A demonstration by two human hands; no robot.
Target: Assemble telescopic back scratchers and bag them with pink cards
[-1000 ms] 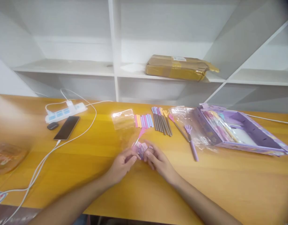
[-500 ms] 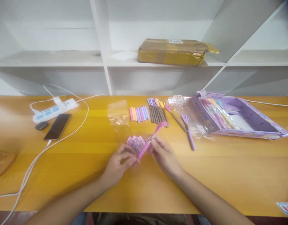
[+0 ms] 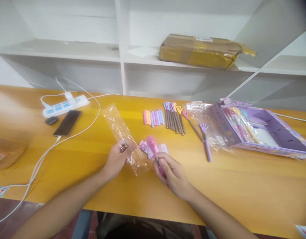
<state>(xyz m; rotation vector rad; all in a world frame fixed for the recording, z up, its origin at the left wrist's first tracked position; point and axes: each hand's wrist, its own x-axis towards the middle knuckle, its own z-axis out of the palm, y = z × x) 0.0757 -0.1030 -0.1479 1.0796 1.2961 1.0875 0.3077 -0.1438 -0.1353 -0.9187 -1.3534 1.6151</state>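
Observation:
My left hand (image 3: 119, 158) grips a clear plastic bag (image 3: 123, 127) that slants across the table's middle. Closed round the handle of a pink back scratcher (image 3: 151, 143), my right hand (image 3: 171, 171) holds its clawed head upward. Behind the scratcher, several purple-pink printed cards (image 3: 163, 148) lie partly covered. Farther back, coloured handle sleeves (image 3: 153, 118) lie in a row beside several metal-rod scratchers (image 3: 172, 116) with coloured claws. To their right are a loose pink-headed scratcher (image 3: 192, 125) and a purple scratcher (image 3: 206, 142) with its sleeve on.
A purple open box (image 3: 229, 132) holding bagged scratchers stands at the right, with clear wrappers (image 3: 207, 116) beside it. At left are a power strip (image 3: 65, 105), a phone (image 3: 67, 122) and white cables (image 3: 33, 174). A taped parcel (image 3: 200, 51) rests on the shelf.
My left hand has let go of the pink scratcher and picked up the clear bag. My right hand now holds the scratcher alone, lower and turned. The camera view has shifted.

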